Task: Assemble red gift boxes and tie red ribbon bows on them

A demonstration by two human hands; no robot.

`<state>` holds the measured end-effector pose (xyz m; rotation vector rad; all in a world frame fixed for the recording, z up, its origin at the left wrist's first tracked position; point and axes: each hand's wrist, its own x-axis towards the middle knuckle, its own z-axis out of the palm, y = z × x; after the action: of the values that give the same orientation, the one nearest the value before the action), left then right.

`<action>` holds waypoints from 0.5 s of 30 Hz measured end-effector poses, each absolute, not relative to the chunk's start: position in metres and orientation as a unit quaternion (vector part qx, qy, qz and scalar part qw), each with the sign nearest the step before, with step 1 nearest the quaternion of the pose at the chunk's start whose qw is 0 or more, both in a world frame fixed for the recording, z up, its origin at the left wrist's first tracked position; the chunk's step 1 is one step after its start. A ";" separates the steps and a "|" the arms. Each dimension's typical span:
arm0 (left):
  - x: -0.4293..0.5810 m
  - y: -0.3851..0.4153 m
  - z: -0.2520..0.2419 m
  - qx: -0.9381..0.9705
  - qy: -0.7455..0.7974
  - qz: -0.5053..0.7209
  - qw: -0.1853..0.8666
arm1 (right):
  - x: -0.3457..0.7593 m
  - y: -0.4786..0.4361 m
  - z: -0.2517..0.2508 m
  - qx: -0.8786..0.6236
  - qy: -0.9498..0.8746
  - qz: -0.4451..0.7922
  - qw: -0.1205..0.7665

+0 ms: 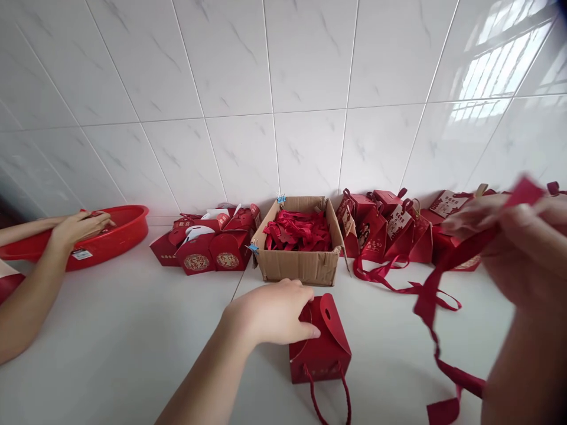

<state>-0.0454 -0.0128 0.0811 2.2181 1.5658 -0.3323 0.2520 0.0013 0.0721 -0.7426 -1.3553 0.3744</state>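
Head view: the left hand (272,313) rests on top of a small red gift box (319,345) just below the middle of the picture. Its fingers curl loosely over the box's rounded flap and press it down rather than close around it. The box stands upright on the white surface (133,330), its cord handle trailing toward 6 o'clock.

At 3 o'clock the right hand (509,236) is raised close to the camera and blurred. Its fingers are pinched on a long red ribbon (436,307), which hangs down and curls across the surface toward 5 o'clock. How tightly they are closed cannot be told through the blur.

Just above the centre, at 12 o'clock, an open cardboard box (301,265) stands against the tiled wall, holding a heap of red ribbons (299,230). At 1 to 2 o'clock a cluster of red boxes with tags (390,227) already wears ribbons and looks finished. At 11 o'clock a group of red boxes (208,245) sits with flaps partly open and no ribbon showing.

At 9 o'clock another person's hand (77,227) reaches into a red plastic basin (128,227); what it holds is not clear.

As a judgement, the work is partway along: a good pile looks done on the right, the box under the left hand has its flap folded over but no ribbon on it yet, and the group at 11 o'clock and the full ribbon supply suggest a fair amount left.
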 end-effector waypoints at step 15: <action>-0.047 -0.010 0.082 0.803 0.545 -0.108 0.216 | 0.177 0.027 0.073 -0.361 -0.832 0.421 -0.019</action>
<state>-0.0471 -0.0097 0.0819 2.2260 1.5107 -0.3003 0.1765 0.0269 0.0729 -1.1484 -2.6459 1.3393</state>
